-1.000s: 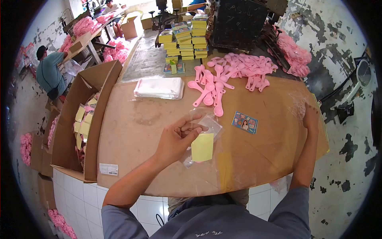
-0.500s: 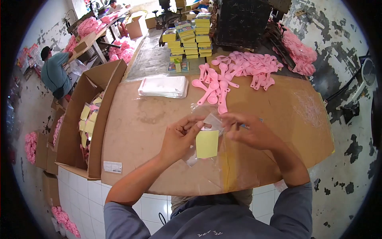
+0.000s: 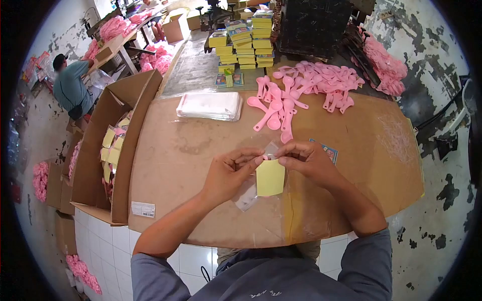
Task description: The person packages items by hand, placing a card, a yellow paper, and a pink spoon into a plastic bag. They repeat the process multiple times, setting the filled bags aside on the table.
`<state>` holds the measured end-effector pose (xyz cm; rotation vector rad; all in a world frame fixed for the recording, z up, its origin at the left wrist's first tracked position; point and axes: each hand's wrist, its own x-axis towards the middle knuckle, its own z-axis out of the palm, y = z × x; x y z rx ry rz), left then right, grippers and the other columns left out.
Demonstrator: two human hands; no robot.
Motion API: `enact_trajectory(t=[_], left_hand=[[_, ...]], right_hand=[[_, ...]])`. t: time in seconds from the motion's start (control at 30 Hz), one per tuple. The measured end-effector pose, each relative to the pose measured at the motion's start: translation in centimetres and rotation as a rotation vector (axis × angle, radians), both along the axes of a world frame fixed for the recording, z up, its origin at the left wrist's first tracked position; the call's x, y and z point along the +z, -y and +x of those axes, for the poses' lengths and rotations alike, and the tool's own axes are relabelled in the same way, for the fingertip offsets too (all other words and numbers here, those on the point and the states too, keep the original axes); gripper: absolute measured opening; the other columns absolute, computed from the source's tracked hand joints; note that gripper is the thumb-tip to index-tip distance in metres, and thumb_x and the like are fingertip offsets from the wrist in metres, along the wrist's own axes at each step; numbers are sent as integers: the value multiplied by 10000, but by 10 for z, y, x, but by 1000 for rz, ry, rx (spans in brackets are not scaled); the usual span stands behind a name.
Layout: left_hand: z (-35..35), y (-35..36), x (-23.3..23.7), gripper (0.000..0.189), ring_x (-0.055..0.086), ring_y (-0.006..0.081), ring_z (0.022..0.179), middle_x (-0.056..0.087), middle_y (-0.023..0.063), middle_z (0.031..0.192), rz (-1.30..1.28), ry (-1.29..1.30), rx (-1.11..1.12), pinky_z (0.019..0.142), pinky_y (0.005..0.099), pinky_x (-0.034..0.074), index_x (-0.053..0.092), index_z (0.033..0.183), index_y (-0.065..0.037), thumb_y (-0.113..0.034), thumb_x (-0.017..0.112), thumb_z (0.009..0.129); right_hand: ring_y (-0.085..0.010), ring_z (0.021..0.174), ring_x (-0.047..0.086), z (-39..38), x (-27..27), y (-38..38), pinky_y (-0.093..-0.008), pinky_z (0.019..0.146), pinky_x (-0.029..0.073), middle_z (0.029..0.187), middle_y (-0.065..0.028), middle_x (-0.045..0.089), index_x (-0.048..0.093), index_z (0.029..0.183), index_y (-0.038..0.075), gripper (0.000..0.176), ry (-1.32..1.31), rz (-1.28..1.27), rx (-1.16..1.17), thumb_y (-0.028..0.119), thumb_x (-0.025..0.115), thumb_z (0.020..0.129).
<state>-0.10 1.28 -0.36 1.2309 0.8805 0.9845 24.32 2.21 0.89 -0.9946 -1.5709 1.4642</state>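
A yellow card (image 3: 270, 178) in a clear plastic bag (image 3: 248, 195) is between my hands, over the cardboard-covered table. My left hand (image 3: 235, 169) pinches the bag's upper left edge, with a bit of pink showing at the fingertips. On the upper right corner, the thumb and fingers of my right hand (image 3: 307, 161) are closed as well. Just beyond my hands lies a pile of pink spoons (image 3: 276, 108). Partly behind my right hand rests a blue printed card (image 3: 329, 152). A stack of clear bags (image 3: 210, 106) lies farther left.
An open carton (image 3: 131, 165) holding yellow cards and pink pieces stands at the left. Stacks of yellow cards (image 3: 246, 47) rise at the back, beside a black box (image 3: 314, 27). A person (image 3: 73, 85) sits at the far left. Loose clear strands (image 3: 394, 135) lie right.
My right hand has come in and closed on the bag's top edge. More of the blue printed card shows behind it. The view has shifted slightly.
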Motion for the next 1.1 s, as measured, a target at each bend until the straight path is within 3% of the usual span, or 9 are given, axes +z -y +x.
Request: enact_trajectory(t=[0.17,0.27,0.47,0.77,0.97,1.1], left_hand=[[-2,-1,-6,249,705,112,973,760,90,1089,6,29,7,797,259,589,701,1204,24,-139,667,1019],[-4,-6,-8,282,707,125,973,748,100,1113,8,-31,15,827,259,589,663,1259,35,-117,656,1021],[3,-5,-13,381,717,162,1017,732,141,1161,166,133,-86,853,300,615,570,1369,26,-71,649,1009],[2,-2,-13,243,690,93,962,750,66,1117,41,-51,-43,777,234,567,690,1242,11,-88,642,1025],[1,1,-5,232,686,85,951,756,62,1110,80,-46,-22,767,239,567,711,1230,6,-69,635,1024],[-5,-4,-5,220,689,87,964,757,68,1120,87,-107,-64,796,248,584,726,1210,4,-63,631,1023]], right_hand=[[-71,877,666,10,-15,-5,-239,783,534,1000,-19,733,728,1115,-2,175,-53,8,-67,83,719,963],[-67,876,665,14,-18,-10,-231,765,531,1008,-16,734,734,1113,2,171,-28,17,-81,80,719,962],[-73,881,670,10,-24,-8,-236,770,532,1011,-13,735,734,1116,5,170,-78,-48,-64,74,713,961],[-86,871,672,7,-22,-3,-250,795,537,988,-32,733,722,1120,-3,171,-26,13,-56,64,708,963],[-72,840,665,9,-24,-5,-232,750,534,973,-32,729,730,1101,-12,151,-107,-17,-65,45,698,964],[-76,841,667,12,-24,-6,-235,757,532,980,-20,724,753,1088,-4,160,-64,95,-39,13,671,952]])
